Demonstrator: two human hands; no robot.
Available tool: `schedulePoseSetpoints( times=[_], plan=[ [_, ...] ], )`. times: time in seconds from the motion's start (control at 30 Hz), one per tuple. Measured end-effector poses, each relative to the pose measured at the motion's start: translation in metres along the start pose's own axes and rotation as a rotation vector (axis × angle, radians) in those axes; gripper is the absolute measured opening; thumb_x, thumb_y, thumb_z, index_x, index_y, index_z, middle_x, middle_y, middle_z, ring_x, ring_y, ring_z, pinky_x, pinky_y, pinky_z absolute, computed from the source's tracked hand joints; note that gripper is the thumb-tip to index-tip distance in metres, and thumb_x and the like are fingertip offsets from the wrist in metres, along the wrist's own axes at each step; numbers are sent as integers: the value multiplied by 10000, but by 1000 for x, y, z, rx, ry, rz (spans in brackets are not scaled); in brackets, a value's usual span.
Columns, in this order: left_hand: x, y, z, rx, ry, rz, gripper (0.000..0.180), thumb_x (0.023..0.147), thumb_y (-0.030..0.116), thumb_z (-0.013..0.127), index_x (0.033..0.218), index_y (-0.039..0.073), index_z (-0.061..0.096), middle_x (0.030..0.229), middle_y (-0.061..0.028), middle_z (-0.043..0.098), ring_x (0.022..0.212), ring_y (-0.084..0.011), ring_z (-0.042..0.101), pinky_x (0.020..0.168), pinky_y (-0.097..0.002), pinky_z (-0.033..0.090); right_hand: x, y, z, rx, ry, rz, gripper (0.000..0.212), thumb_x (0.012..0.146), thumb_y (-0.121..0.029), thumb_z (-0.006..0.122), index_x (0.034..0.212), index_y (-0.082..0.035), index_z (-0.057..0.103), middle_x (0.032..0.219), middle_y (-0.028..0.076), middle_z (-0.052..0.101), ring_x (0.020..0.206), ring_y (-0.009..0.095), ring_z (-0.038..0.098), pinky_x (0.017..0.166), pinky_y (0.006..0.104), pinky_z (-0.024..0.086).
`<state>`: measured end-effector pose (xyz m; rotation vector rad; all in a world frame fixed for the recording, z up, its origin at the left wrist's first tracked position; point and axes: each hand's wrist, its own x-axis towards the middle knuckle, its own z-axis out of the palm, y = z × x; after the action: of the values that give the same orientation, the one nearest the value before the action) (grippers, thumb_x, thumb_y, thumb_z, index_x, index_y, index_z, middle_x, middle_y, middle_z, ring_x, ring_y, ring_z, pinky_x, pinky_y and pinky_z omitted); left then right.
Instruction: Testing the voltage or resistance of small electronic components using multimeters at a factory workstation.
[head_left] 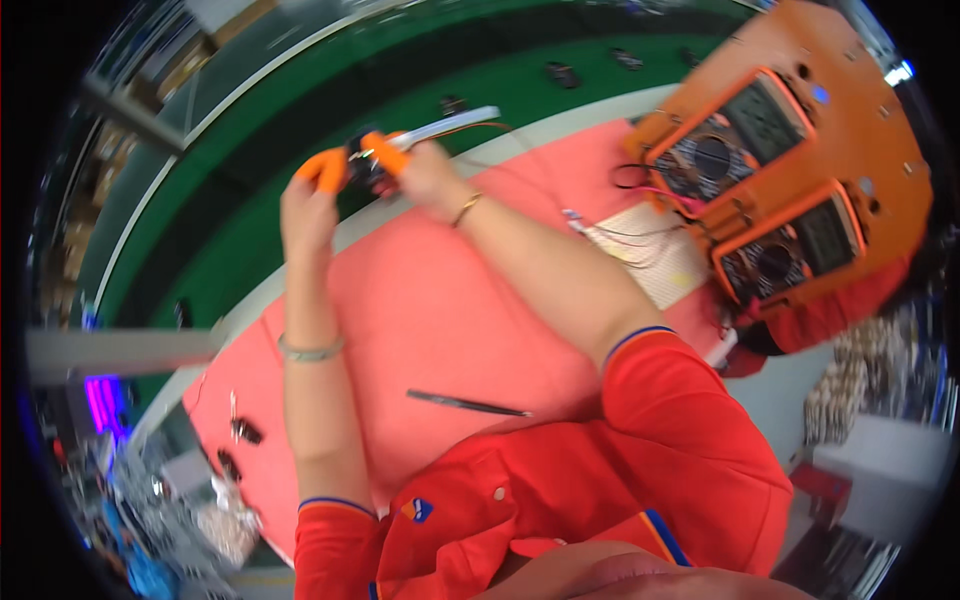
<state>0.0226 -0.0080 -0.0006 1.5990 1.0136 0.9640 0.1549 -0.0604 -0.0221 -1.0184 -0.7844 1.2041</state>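
Note:
My left hand (308, 215), with orange finger cots on its fingertips, is closed at the side of a small dark part (362, 168). My right hand (430, 178), also in orange finger cots, reaches the same part from the other side. A white stick-shaped tool (455, 122) with a thin wire runs out past the right fingers, which are closed on it. Both hands are above the far edge of the pink mat (460, 310), by the green conveyor belt (240, 190). Blur and the fingers hide the part's details. Black tweezers (468, 404) lie on the mat near my body.
Two orange multimeters (712, 157) (775, 262) with leads sit on an orange stand (850, 110) at right, beside a pale sheet (652, 255). Small dark parts (563, 74) lie along the belt, others (245, 431) at the mat's left. A grey post (125, 347) stands left.

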Motion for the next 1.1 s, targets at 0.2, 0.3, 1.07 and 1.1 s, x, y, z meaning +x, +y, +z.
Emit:
schedulePoseSetpoints(
  times=[0.2, 0.3, 1.07, 1.1],
  plan=[
    [-3, 1, 4, -59, -62, -67, 232, 829, 188, 503, 953, -5, 535, 799, -18, 537, 703, -83, 477, 672, -208, 393, -7, -10, -2, 114, -66, 57, 240, 781, -312, 558, 755, -75, 533, 614, 0, 507, 484, 56, 420, 427, 197, 334],
    [-3, 1, 6, -93, -81, -67, 223, 834, 176, 495, 960, -4, 529, 808, -20, 534, 711, -86, 482, 684, -212, 402, -7, -12, 0, 143, -81, 76, 240, 759, -313, 586, 730, -81, 532, 596, -9, 493, 474, 49, 398, 419, 201, 318],
    [-24, -20, 3, 388, -17, 347, 326, 802, 66, 520, 1109, -23, 459, 959, -65, 532, 788, -110, 510, 734, -237, 438, -13, -12, 1, 2, -117, 0, 220, 755, -195, 602, 854, -26, 501, 749, 50, 545, 618, 95, 519, 515, 209, 437],
    [-24, -23, 5, 280, -18, 334, 330, 806, 78, 518, 1113, -24, 455, 961, -65, 529, 784, -109, 507, 733, -237, 437, -11, -12, 0, 17, -118, 9, 193, 760, -179, 593, 838, -25, 507, 746, 53, 549, 613, 99, 525, 511, 210, 443]
  ],
)
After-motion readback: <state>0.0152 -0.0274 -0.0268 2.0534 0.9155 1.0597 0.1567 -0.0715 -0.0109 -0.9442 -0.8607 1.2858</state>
